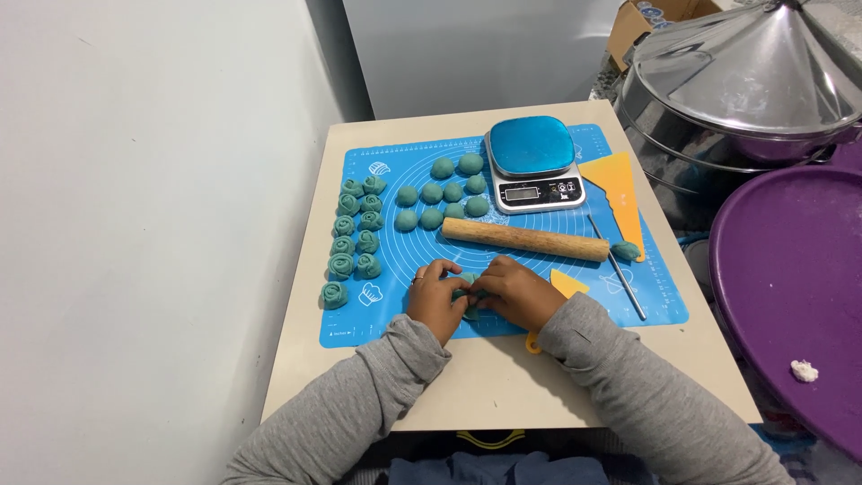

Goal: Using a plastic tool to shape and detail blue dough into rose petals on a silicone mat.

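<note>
**Two hands pinch a piece of teal dough on a blue mat**

Nearest the near edge of the small beige table [503,382], both grey-sleeved arms reach in. The left hand [435,298], with a ring on one finger, and the right hand [516,292] meet over the near middle of the blue baking mat [395,328]. Both are curled, fingers bent inward, and together they pinch a small piece of teal dough [468,295], which shows only partly between the fingertips. How tightly each hand closes on it cannot be told.

Just right of the right hand lies a small orange scraper [566,283], partly hidden by the wrist. Beyond it a thin metal rod [617,268] runs slantwise toward the mat's right edge, with a dough lump [626,251] beside it.

Across the middle of the mat lies a wooden rolling pin [525,240]. Along the mat's left edge stand two columns of rose-shaped dough pieces [356,232], one more sitting alone nearer the near-left corner.

Farther on, plain dough balls [441,191] cluster left of a kitchen scale [533,163] with a blue top, at the mat's far edge. A larger orange scraper [615,184] lies right of the scale.

Off the table's right edge are a purple tray [790,287] and a steel steamer [745,81] with a conical lid.
</note>
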